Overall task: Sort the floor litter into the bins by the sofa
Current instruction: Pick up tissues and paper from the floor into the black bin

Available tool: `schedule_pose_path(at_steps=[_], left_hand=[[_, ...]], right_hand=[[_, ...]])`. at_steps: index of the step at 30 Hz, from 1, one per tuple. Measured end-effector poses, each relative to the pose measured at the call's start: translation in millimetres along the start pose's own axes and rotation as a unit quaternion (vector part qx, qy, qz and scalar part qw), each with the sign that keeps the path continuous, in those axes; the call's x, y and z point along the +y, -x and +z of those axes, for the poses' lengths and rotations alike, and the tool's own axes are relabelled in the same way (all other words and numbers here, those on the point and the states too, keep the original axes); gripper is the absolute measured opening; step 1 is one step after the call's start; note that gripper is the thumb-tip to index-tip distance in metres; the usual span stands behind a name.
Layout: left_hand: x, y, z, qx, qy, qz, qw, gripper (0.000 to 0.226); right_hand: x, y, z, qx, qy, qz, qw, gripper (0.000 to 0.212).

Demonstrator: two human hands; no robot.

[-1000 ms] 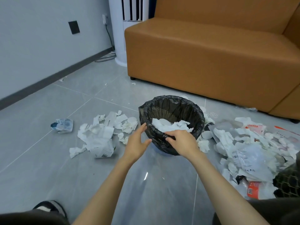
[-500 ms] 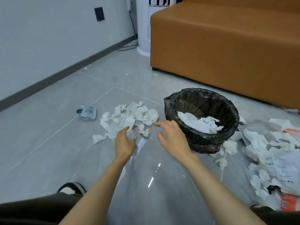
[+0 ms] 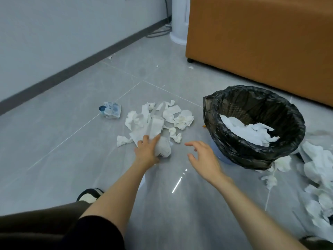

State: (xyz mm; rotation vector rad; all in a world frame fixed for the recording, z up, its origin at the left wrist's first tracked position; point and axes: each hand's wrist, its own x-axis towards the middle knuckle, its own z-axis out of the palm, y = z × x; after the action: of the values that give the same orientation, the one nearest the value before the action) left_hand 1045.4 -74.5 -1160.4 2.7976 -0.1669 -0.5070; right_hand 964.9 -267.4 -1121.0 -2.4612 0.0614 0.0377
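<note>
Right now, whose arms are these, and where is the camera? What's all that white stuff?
These are a person's two bare arms. The one picture comes from a camera worn on their head, looking down. White paper scraps lie on the grey floor. More of it sits in the bin, which has a black bag and stands by the orange sofa. The left hand lies on a crumpled packet; whether it grips it, I cannot tell. The right hand is open and holds nothing.

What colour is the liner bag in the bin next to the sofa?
Black, with a blue bin showing under the bag; head view.
</note>
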Motion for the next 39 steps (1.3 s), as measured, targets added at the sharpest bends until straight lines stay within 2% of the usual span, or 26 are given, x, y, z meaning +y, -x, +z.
schedule_pose_path(at_steps=[3, 7, 13, 17, 21, 26, 28, 30, 34, 37, 39], left_hand=[[-1, 5, 9, -0.026, 0.069, 0.002, 0.997, 0.077], [-1, 15, 15, -0.014, 0.136, -0.014, 0.991, 0.052], [16, 27, 10, -0.06, 0.187, 0.017, 0.98, 0.045], [37, 35, -8, -0.058, 0.204, 0.067, 0.975, 0.041], [56, 45, -37, -0.091, 0.251, 0.105, 0.958, 0.042], [75, 66, -75, -0.159, 0.372, 0.104, 0.909, 0.027], [82, 72, -88, -0.165, 0.402, 0.106, 0.895, 0.027], [92, 78, -103, -0.162, 0.424, 0.104, 0.885, 0.031], [118, 89, -132, -0.118, 0.464, 0.141, 0.867, 0.022], [140, 94, -153, 0.021, 0.429, 0.183, 0.884, 0.024], [154, 94, -162, 0.111, 0.412, 0.185, 0.885, 0.029]], right_hand=[[7, 4, 2, -0.011, -0.019, 0.023, 1.0, 0.038], [15, 11, 6, -0.031, -0.028, 0.05, 0.998, 0.038], [21, 23, 5, -0.065, -0.014, 0.066, 0.996, 0.044], [24, 31, -6, -0.077, -0.016, 0.044, 0.996, 0.062], [19, 37, -15, -0.069, -0.041, 0.024, 0.997, 0.083], [-3, 40, -33, -0.038, -0.067, -0.019, 0.997, 0.103], [-18, 41, -45, -0.015, -0.062, -0.04, 0.997, 0.098], [-32, 42, -60, 0.027, -0.058, -0.05, 0.997, 0.082], [-51, 42, -100, 0.103, -0.098, -0.031, 0.989, 0.053], [-57, 44, -134, 0.139, -0.153, -0.014, 0.978, 0.039], [-58, 46, -156, 0.173, -0.209, 0.013, 0.962, 0.038]])
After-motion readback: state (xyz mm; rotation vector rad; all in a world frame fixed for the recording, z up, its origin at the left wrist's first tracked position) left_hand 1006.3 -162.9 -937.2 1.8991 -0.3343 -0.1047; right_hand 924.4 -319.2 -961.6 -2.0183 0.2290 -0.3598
